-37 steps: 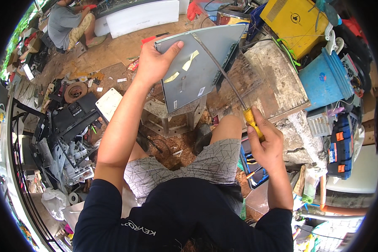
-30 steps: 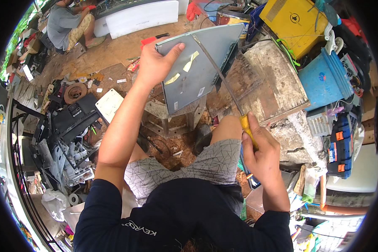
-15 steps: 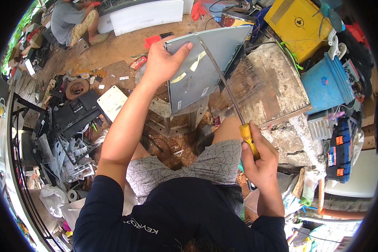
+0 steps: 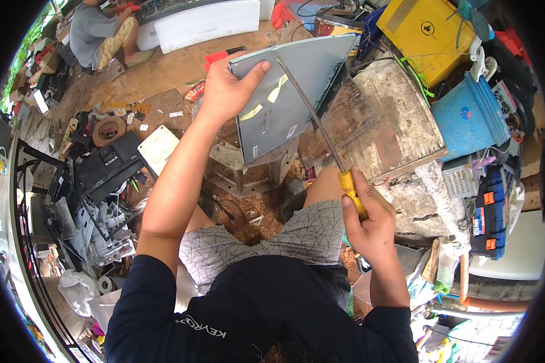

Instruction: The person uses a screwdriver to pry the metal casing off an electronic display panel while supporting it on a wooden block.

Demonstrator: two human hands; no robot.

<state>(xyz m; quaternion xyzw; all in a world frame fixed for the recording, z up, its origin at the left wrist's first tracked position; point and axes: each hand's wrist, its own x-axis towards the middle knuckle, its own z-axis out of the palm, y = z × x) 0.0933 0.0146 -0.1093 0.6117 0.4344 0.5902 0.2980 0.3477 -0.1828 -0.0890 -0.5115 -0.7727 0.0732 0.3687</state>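
Note:
My left hand point(image 4: 233, 85) grips the upper left corner of a flat grey metal panel point(image 4: 272, 121), thumb on the face turned to me. The panel stands tilted on a metal stand point(image 4: 239, 178) between my knees. Yellowish tape strips and small white labels stick to its face. In my right hand point(image 4: 372, 221) is a long screwdriver point(image 4: 317, 118), fingers wrapped round its yellow handle. Its shaft slants up to the left across the panel, the tip close to the top edge. Whether the tip touches the panel I cannot tell. The panel's far side is mostly hidden.
To the right are a worn wooden block point(image 4: 393, 115), a blue bucket point(image 4: 469, 115), a yellow case point(image 4: 430, 36) and a dark blue toolbox point(image 4: 490, 215). Scrap electronics point(image 4: 112, 160) lie heaped at left. Another person point(image 4: 103, 33) crouches at the far left by white panels point(image 4: 209, 27).
The panel, both hands and the screwdriver have shifted slightly left in view. The screwdriver tip is still near the panel's top edge, and both grips look unchanged.

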